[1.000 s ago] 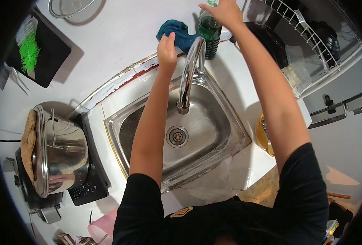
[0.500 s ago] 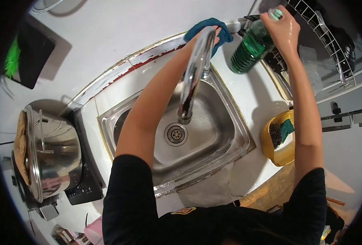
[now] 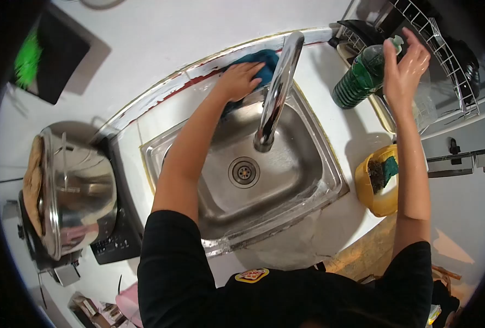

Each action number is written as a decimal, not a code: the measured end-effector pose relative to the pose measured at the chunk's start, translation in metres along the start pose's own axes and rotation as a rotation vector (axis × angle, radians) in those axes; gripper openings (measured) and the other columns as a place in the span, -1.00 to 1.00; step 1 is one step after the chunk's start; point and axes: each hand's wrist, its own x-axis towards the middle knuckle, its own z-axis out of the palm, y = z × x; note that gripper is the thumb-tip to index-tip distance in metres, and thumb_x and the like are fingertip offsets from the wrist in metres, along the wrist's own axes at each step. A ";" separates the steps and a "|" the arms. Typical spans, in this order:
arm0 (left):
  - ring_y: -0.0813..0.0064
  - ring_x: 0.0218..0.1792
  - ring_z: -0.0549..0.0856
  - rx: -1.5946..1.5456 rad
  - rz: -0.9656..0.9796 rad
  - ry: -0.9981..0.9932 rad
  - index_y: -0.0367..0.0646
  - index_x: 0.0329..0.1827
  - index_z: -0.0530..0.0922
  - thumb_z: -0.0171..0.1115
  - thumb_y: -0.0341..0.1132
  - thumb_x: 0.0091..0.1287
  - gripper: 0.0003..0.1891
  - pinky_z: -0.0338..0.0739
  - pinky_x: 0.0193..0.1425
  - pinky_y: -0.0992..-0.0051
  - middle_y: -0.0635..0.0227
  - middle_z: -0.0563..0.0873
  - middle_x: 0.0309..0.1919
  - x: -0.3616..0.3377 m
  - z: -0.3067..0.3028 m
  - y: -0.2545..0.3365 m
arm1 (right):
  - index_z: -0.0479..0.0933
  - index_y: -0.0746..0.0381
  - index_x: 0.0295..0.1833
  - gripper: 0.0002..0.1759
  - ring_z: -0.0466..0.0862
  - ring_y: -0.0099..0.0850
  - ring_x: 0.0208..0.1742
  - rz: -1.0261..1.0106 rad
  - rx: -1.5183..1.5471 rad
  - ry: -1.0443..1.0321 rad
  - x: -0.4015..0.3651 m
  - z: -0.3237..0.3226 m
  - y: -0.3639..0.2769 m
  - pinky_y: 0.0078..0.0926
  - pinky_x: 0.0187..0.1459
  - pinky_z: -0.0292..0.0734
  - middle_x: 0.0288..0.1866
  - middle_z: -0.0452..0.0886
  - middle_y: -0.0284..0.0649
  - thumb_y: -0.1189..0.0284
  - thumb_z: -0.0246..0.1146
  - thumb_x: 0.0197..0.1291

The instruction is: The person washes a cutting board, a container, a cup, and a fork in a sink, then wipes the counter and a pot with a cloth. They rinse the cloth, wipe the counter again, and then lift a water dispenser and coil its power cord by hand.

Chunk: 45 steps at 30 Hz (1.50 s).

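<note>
My left hand [image 3: 239, 83] presses down on a teal cloth [image 3: 264, 58] at the back edge of the sink, left of the tall chrome faucet [image 3: 279, 90]. Its fingers bend over the cloth, which bunches beneath and beyond them. At the right, my right hand [image 3: 408, 74] is beside a clear bottle of green liquid [image 3: 357, 82] with a pale cap. The thumb and fingers of that hand are apart, not wrapped round the bottle. The bottle's base rests on the white counter. Below the faucet is the steel sink [image 3: 302, 164], with its drain uncovered.
A yellow container [image 3: 365, 188] with a green scouring pad and a brown scrubber stands right of the sink. Behind it are a wire dish rack [image 3: 444, 60] and a dark pan. At the left, a large steel pot [image 3: 84, 191] sits on a black cooktop [image 3: 116, 246].
My left hand and the cloth have moved left from behind the faucet. My right hand has let go of the bottle, which now stands farther right.
</note>
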 end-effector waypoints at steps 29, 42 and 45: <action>0.01 0.11 0.40 0.306 -0.888 0.687 -0.39 -0.12 0.45 0.19 0.01 0.20 -0.47 0.23 0.19 0.09 -0.04 0.49 -0.08 -0.081 -0.002 0.023 | 0.49 0.23 -0.03 -0.66 0.51 -0.14 -0.06 0.291 0.827 -0.341 -0.155 0.126 -0.217 -0.33 -0.11 0.44 -0.08 0.51 -0.08 0.57 0.16 -0.02; 0.09 0.17 0.47 -0.113 -0.223 0.418 -0.06 0.05 0.52 0.14 -0.18 0.17 -0.62 0.31 0.24 0.17 0.14 0.50 0.15 -0.070 0.009 0.029 | 0.34 0.39 0.18 -0.59 0.42 0.11 0.15 0.056 0.799 -0.560 -0.147 0.169 -0.189 -0.20 0.22 0.31 0.12 0.43 0.17 0.55 -0.06 0.20; 0.04 0.34 0.28 0.169 -0.406 0.303 0.06 0.26 0.40 0.03 -0.05 0.25 -0.50 0.06 0.41 0.08 0.15 0.30 0.35 -0.129 -0.011 0.016 | 0.28 0.27 0.31 -0.50 0.31 -0.01 0.34 -0.270 0.675 -0.487 -0.173 0.191 -0.223 -0.07 0.35 0.16 0.34 0.31 0.01 0.36 -0.02 0.27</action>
